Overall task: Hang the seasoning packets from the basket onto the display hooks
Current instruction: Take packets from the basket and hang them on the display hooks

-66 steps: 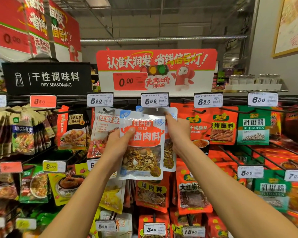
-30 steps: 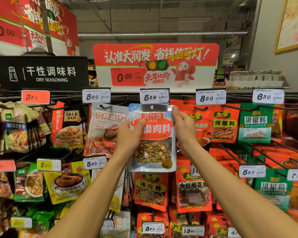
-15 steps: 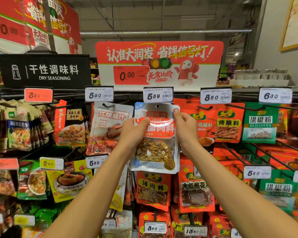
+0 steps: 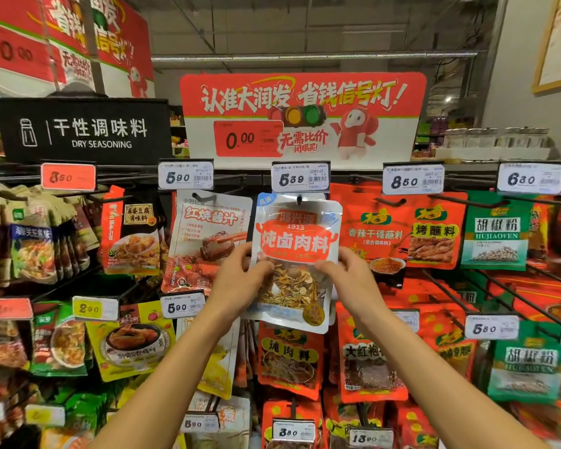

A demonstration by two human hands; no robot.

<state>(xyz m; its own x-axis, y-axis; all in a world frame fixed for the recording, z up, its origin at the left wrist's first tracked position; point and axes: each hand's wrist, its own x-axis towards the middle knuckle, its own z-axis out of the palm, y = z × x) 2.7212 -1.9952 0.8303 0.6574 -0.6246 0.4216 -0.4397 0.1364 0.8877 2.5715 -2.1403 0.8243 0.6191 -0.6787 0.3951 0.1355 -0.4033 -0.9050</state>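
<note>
A white and red seasoning packet point(image 4: 294, 241) with dried spices showing through its clear window hangs on the display hook point(image 4: 299, 199) under the 5.39 price tag point(image 4: 300, 177). The hook tip pokes through the hole at the packet's top. My left hand point(image 4: 240, 277) pinches the packet's left edge at mid height. On the opposite edge, at the same height, my right hand point(image 4: 347, 275) holds it too. The basket is out of view.
Neighbouring hooks carry a white sauce packet point(image 4: 208, 234) on the left and red dipping-spice packets point(image 4: 399, 231) on the right. More packets fill the rows below. A red promotional sign point(image 4: 302, 115) and a black "Dry Seasoning" sign point(image 4: 81, 131) stand above the rack.
The packet went from being held in front of the rack up onto the hook. Both hands then slid down from its upper corners to its middle edges.
</note>
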